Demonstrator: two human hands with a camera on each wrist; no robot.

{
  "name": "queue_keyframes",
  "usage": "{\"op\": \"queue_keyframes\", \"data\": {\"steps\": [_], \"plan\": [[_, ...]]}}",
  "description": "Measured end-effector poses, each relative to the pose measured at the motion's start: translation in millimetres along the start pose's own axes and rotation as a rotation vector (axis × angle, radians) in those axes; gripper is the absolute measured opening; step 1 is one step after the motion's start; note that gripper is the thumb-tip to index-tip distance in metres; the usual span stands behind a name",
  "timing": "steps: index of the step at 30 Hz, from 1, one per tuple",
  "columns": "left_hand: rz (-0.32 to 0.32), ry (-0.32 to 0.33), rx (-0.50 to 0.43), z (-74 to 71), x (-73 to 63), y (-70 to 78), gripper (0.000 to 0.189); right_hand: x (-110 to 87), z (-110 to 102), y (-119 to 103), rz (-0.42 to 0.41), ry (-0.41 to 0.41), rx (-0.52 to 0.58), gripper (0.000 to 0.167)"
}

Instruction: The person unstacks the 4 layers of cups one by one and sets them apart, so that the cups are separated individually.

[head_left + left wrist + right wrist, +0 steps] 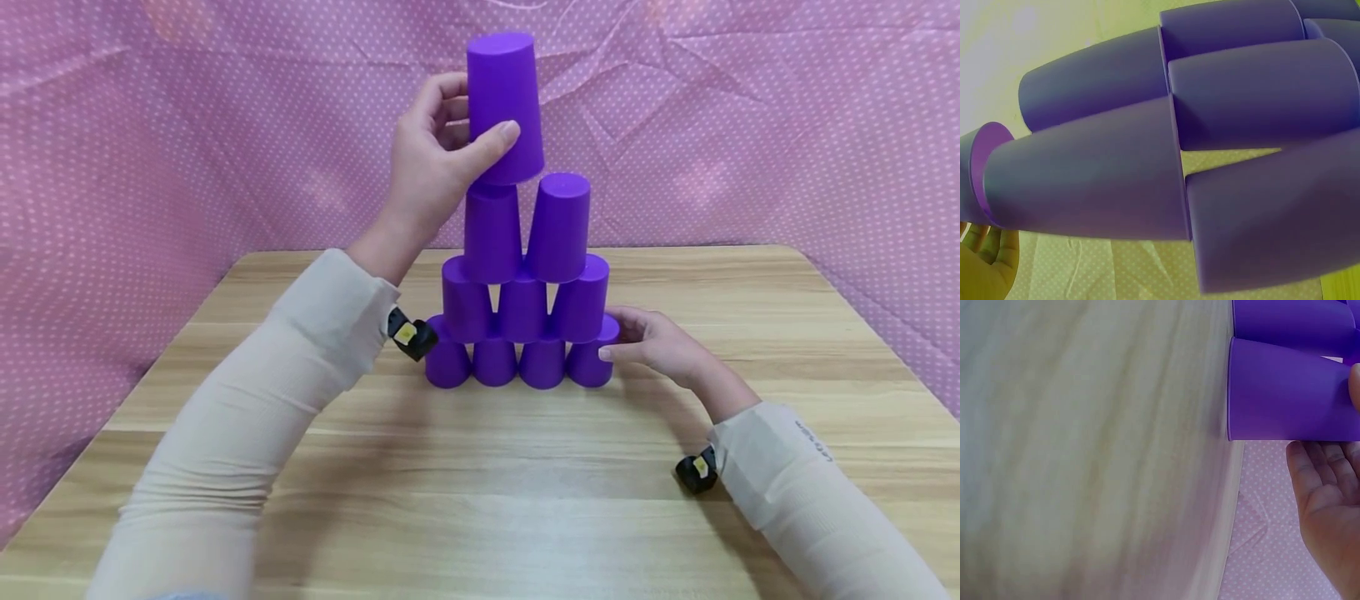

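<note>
My left hand (431,158) grips an upside-down purple cup (502,92), its thumb across the front and its fingers round the far side. That cup is just above the left cup (491,237) of a two-cup tier; whether they touch I cannot tell. In the left wrist view, the held cup's mouth (999,132) overlaps the base of the cup below. Low on the right, my right hand (663,348) holds the end cup (588,367) of the bottom row between thumb and fingers. The right wrist view shows its thumb on that cup (1291,394) and fingers at its side.
Under the two-cup tier stand a row of three purple cups (522,310) and a bottom row of several, all upside down. The stack rests on a wooden table (480,483). Pink dotted cloth (262,125) hangs behind and beside the table.
</note>
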State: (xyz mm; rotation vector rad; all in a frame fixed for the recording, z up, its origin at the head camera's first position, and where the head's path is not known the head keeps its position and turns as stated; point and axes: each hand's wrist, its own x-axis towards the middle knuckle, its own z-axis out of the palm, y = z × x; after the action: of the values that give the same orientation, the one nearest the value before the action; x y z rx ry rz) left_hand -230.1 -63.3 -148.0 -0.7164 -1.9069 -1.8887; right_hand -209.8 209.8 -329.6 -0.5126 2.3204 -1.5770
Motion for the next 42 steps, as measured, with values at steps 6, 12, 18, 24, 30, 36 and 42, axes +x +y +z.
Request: {"op": "queue_keyframes", "data": {"steps": [6, 12, 18, 24, 30, 36, 42], "plan": [[0.004, 0.035, 0.006, -11.3, -1.0, 1.7, 0.041, -1.5, -2, 0, 0.002, 0.002, -0.023, 0.061], [0.001, 0.066, 0.035, -28.0, -4.0, 3.1, 0.041, -1.9, 0, -1, 0.004, -0.004, -0.012, 0.06], [0.006, 0.114, 0.094, -42.8, -3.7, 2.7, 0.042, -2.7, 1, 0, 0.002, -0.002, -0.018, 0.06], [0.005, 0.208, 0.114, -59.1, -5.9, 0.2, 0.04, -1.6, -1, 1, 0.005, -0.007, -0.027, 0.059], [0.034, 0.282, 0.103, -76.8, -10.2, -9.1, 0.038, -0.4, -2, 2, 0.0, -0.02, -0.032, 0.059], [-0.008, 0.363, 0.102, -91.7, -14.1, -19.9, 0.039, 0.0, -3, 2, -0.004, -0.026, -0.031, 0.058], [-0.048, 0.448, 0.111, -110.4, -18.3, -35.4, 0.041, 0.4, -2, 1, -0.009, -0.035, -0.035, 0.058]]}}
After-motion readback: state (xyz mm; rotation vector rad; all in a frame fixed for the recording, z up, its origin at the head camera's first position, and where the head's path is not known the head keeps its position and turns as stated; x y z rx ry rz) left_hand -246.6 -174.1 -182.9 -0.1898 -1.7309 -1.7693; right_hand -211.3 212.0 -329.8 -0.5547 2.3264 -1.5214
